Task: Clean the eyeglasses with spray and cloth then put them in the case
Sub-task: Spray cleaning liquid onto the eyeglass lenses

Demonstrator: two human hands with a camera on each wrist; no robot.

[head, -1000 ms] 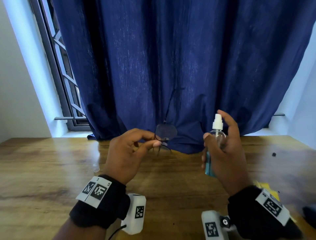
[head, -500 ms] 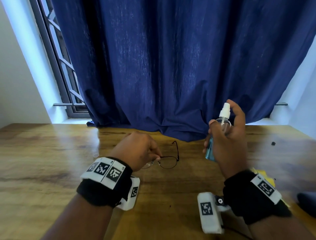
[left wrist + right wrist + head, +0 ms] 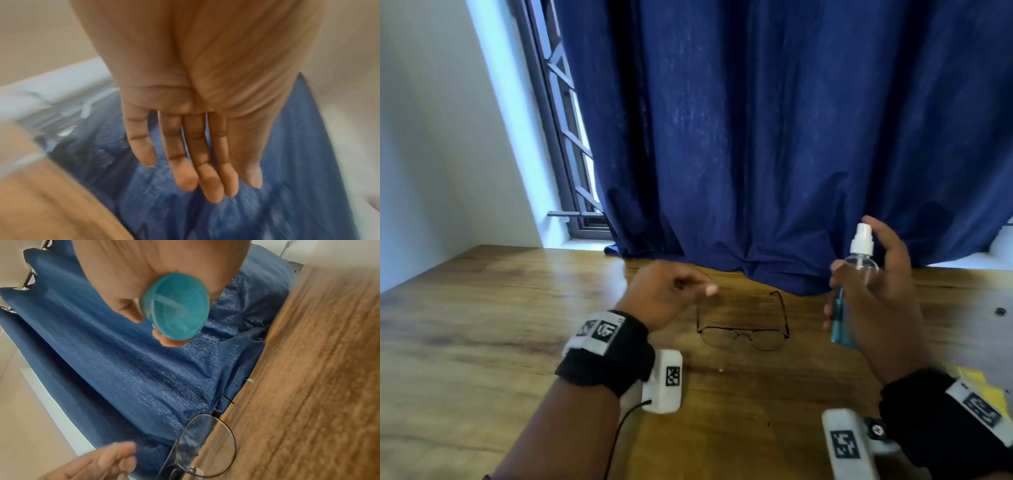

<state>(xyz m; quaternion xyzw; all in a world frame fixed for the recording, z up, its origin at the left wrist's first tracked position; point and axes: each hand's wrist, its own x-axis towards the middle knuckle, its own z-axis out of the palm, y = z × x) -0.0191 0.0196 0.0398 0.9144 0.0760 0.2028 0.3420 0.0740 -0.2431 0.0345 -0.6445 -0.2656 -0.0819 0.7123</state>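
Thin dark-framed eyeglasses lie on the wooden table with their temples unfolded toward the curtain; one lens shows in the right wrist view. My left hand hovers just left of them, holding nothing; in the left wrist view its fingers are straight. My right hand grips a clear spray bottle with blue liquid and a white nozzle, upright, right of the glasses. The bottle's round blue base faces the right wrist camera.
A dark blue curtain hangs behind the table, its hem resting on the far edge. A yellow item lies at the right, partly hidden by my right wrist. A small dark object sits far right. A barred window stands at the left.
My left hand lowered the eyeglasses from the air onto the table and let go of them, drawing slightly back to the left. My right hand kept hold of the spray bottle.
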